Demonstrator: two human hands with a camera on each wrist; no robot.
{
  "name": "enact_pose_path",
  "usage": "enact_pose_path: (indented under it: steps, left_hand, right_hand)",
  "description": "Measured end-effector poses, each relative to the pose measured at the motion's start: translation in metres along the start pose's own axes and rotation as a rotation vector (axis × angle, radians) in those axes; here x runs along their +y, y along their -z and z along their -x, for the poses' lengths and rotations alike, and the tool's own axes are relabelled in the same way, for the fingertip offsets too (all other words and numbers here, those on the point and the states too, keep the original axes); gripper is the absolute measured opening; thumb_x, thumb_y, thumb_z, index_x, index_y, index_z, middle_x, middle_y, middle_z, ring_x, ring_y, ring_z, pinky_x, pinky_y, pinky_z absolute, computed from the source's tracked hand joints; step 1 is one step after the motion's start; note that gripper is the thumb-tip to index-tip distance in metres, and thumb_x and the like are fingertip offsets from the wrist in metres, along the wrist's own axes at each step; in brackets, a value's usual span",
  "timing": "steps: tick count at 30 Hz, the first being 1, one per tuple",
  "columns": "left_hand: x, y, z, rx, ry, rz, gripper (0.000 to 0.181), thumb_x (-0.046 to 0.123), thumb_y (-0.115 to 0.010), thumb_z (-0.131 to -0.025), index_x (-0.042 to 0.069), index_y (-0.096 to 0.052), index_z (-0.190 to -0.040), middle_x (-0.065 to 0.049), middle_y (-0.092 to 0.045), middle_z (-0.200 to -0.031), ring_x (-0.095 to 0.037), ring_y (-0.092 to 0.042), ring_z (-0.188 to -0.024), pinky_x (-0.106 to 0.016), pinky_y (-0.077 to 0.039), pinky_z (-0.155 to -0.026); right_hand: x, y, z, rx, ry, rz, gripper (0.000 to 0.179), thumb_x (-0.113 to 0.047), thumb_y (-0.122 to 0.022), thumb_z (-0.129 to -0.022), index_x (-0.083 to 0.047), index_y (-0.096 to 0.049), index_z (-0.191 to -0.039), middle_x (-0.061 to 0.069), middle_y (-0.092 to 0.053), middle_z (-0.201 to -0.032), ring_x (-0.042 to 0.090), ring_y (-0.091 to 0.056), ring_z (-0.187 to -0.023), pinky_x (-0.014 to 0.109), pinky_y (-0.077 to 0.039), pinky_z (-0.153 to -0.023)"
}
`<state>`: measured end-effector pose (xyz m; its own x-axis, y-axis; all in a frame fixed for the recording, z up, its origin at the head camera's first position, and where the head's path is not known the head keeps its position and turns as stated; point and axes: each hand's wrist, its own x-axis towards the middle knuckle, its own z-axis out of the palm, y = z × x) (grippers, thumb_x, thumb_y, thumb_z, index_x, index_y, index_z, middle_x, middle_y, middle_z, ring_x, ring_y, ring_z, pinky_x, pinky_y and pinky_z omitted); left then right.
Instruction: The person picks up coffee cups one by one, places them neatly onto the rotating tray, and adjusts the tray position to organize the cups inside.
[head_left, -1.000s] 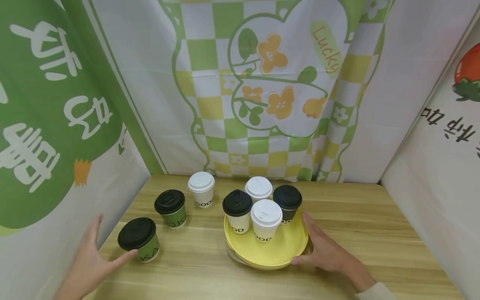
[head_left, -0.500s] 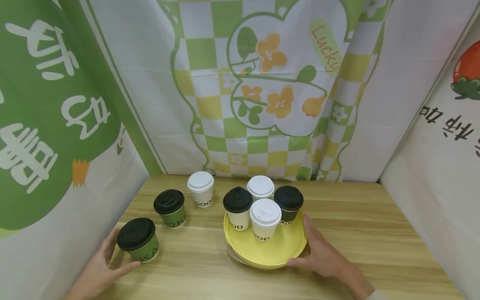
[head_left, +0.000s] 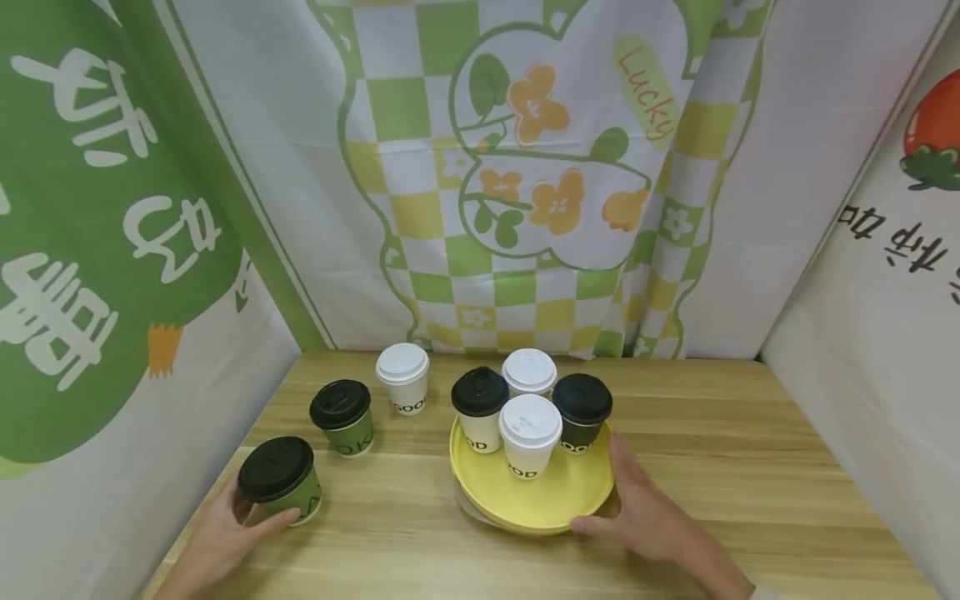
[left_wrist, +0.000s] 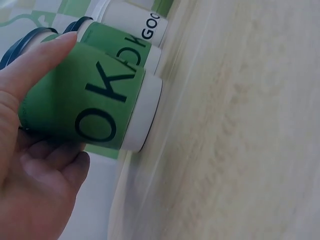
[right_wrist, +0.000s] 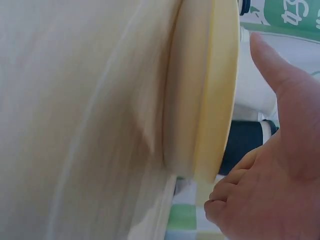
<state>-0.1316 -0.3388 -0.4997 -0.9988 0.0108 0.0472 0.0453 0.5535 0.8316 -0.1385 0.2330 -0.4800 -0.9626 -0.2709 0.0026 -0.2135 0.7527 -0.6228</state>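
My left hand (head_left: 225,533) grips the nearest green paper cup (head_left: 294,497), which has a black lid. In the left wrist view the thumb lies along that cup's side and the fingers are behind it; its base is at the tabletop. Beyond it stand another green cup (head_left: 350,435) and a white cup (head_left: 406,392). My right hand (head_left: 648,508) rests at the right rim of a round yellow tray (head_left: 517,504), thumb and fingers spread along the edge. On the tray stand two black-lidded cups, one white (head_left: 482,432) and one dark (head_left: 581,433), and a white-lidded cup (head_left: 529,458).
Another white-lidded cup (head_left: 529,367) stands at the tray's back, its lower part hidden. Patterned cloth (head_left: 517,296) hangs at the back edge of the wooden table (head_left: 720,433). Walls of printed fabric stand on the left and right.
My left hand has moved in to the nearest green cup, and its thumb and fingers have closed around it. My right hand has stayed at the tray's edge.
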Motion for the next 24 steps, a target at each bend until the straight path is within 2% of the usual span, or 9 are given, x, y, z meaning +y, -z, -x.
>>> enact_pose_path:
  steps: [5,8,10,13,16,18,21,22,24]
  left_hand:
    - [0.0,-0.005,-0.003,0.042,-0.009,0.014,0.087,0.023,-0.083,-0.094,-0.001,-0.032,-0.161,-0.024,-0.053,-0.152,0.029,-0.041,-0.114,0.001,-0.04,-0.093]
    - [0.0,-0.008,-0.004,0.068,-0.013,0.035,0.084,0.022,-0.084,-0.093,-0.001,-0.036,-0.158,0.002,-0.063,-0.14,0.026,-0.047,-0.113,0.0,-0.043,-0.093]
    - [0.0,-0.01,-0.004,0.076,-0.013,0.051,0.083,0.022,-0.084,-0.093,-0.001,-0.038,-0.157,0.021,-0.06,-0.13,0.025,-0.049,-0.113,0.0,-0.044,-0.093]
    - [0.002,-0.01,-0.003,0.084,-0.009,0.065,0.082,0.022,-0.084,-0.093,-0.001,-0.038,-0.157,0.036,-0.055,-0.121,0.025,-0.05,-0.113,0.0,-0.044,-0.093]
    - [0.007,-0.01,-0.002,0.097,0.012,0.053,0.082,0.024,-0.085,-0.092,0.0,-0.039,-0.156,0.026,-0.06,-0.127,0.026,-0.049,-0.112,0.001,-0.043,-0.092]
    - [0.012,-0.009,-0.001,0.1,0.031,0.037,0.083,0.026,-0.085,-0.092,0.001,-0.039,-0.157,0.009,-0.065,-0.137,0.026,-0.048,-0.112,0.001,-0.043,-0.092]
    - [0.021,-0.008,0.001,0.084,0.081,0.004,0.086,0.033,-0.085,-0.092,0.003,-0.039,-0.158,-0.019,-0.06,-0.15,0.028,-0.045,-0.111,0.001,-0.042,-0.091]
    - [0.024,-0.009,0.002,0.076,0.095,-0.005,0.087,0.035,-0.085,-0.092,0.004,-0.039,-0.159,-0.024,-0.057,-0.152,0.029,-0.044,-0.11,0.001,-0.042,-0.091]
    - [0.031,-0.01,0.003,0.061,0.117,-0.015,0.088,0.038,-0.085,-0.091,0.006,-0.039,-0.16,-0.026,-0.055,-0.154,0.029,-0.042,-0.109,0.002,-0.042,-0.091]
  right_hand:
    - [0.013,0.007,-0.008,0.011,0.06,-0.022,0.14,-0.064,-0.083,-0.083,-0.003,0.01,-0.169,0.032,0.002,-0.175,0.052,-0.01,-0.161,0.071,-0.018,-0.127]
    - [0.023,0.007,-0.013,-0.002,0.079,-0.031,0.138,-0.061,-0.083,-0.084,-0.001,0.008,-0.168,0.033,0.001,-0.174,0.053,-0.011,-0.161,0.07,-0.018,-0.127]
    - [0.028,0.007,-0.015,-0.011,0.079,-0.03,0.138,-0.062,-0.083,-0.085,0.002,0.007,-0.168,0.035,0.0,-0.173,0.054,-0.012,-0.16,0.071,-0.019,-0.126]
    - [0.033,0.005,-0.016,-0.016,0.075,-0.046,0.138,-0.062,-0.083,-0.084,0.002,0.007,-0.168,0.034,0.0,-0.174,0.053,-0.012,-0.16,0.07,-0.018,-0.127]
    - [0.032,0.002,-0.017,-0.001,0.079,-0.056,0.139,-0.062,-0.083,-0.083,-0.001,0.008,-0.168,0.032,0.0,-0.174,0.052,-0.012,-0.161,0.07,-0.018,-0.127]
    - [0.031,-0.001,-0.017,0.021,0.089,-0.061,0.139,-0.062,-0.084,-0.083,-0.005,0.009,-0.169,0.03,0.0,-0.175,0.05,-0.013,-0.161,0.069,-0.018,-0.127]
    - [0.027,-0.006,-0.015,0.063,0.116,-0.076,0.137,-0.057,-0.087,-0.082,-0.01,0.008,-0.17,0.028,-0.005,-0.176,0.049,-0.016,-0.161,0.07,-0.019,-0.127]
    - [0.026,-0.007,-0.014,0.076,0.121,-0.076,0.137,-0.055,-0.088,-0.082,-0.011,0.007,-0.17,0.027,-0.006,-0.176,0.049,-0.016,-0.161,0.071,-0.019,-0.127]
    - [0.024,-0.01,-0.01,0.091,0.125,-0.07,0.136,-0.055,-0.088,-0.082,-0.012,0.006,-0.171,0.028,-0.007,-0.175,0.05,-0.017,-0.161,0.073,-0.02,-0.126]
